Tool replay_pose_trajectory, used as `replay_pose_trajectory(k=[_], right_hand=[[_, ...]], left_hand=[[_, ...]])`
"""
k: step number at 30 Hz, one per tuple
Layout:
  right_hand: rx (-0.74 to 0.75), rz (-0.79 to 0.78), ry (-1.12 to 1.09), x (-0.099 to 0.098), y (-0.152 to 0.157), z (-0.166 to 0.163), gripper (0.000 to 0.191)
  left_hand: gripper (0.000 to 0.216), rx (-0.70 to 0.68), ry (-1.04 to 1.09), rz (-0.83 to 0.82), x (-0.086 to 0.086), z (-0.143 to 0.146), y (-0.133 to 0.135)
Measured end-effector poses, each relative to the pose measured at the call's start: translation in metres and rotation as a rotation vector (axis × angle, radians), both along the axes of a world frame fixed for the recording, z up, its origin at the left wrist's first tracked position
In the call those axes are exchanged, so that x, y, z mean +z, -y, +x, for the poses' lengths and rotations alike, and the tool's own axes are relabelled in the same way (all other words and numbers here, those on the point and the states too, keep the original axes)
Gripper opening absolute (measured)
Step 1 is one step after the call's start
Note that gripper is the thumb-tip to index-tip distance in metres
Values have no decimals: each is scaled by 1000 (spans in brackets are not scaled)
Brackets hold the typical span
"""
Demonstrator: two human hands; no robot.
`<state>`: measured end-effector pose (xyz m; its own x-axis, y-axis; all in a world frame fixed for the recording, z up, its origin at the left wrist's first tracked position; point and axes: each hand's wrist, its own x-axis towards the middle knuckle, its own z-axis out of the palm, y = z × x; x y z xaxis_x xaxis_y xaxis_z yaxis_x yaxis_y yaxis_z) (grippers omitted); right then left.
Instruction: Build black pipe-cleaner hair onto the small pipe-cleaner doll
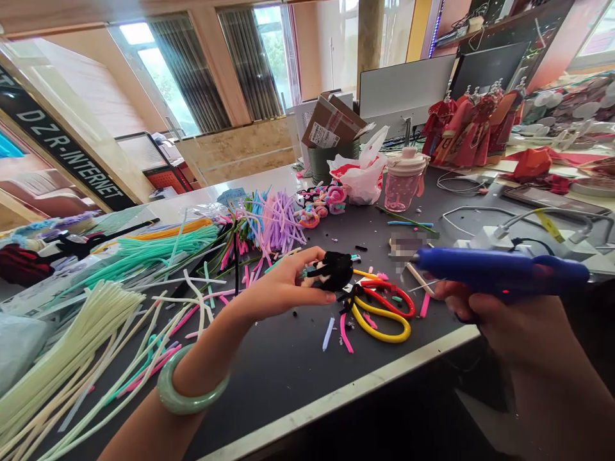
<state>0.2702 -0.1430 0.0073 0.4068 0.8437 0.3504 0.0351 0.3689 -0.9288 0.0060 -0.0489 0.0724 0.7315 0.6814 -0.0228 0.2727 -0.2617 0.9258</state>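
Note:
My left hand (293, 282) pinches a small fuzzy figure (337, 270), mostly black with a pale part, between thumb and fingers above the dark table. A green bangle (189, 390) circles the left wrist. In my right hand (485, 304) is a blue glue gun (500, 266), its nozzle pointing left toward the figure but apart from it. A red light glows on the gun's side. Between the hands, scissors with red and yellow handles (384, 320) lie on the table. Short pink and white pipe cleaner pieces (346, 334) are scattered around them.
Bundles of cream pipe cleaners (91, 326), green ones (154, 253) and lilac ones (281, 221) cover the left side. Behind are a plastic bag (360, 176), a pink cup (402, 182) and a cardboard box (331, 125). A power strip (500, 238) with cables stands at right.

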Motion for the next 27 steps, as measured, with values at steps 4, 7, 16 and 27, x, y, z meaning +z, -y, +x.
replay_pose_trajectory(k=[4,7,16,27], right_hand=[[-20,-78,20,2,7,-10,30],[-26,-104,71,5,7,-17,29],[-31,-148,162,7,6,-26,29],[10,-201,248,5,7,-24,26]], left_hand=[[34,-41,-128,72,5,0,4],[33,-50,-194,140,9,1,7],[32,-37,-316,237,13,2,13],[31,-10,-361,274,15,5,15]])
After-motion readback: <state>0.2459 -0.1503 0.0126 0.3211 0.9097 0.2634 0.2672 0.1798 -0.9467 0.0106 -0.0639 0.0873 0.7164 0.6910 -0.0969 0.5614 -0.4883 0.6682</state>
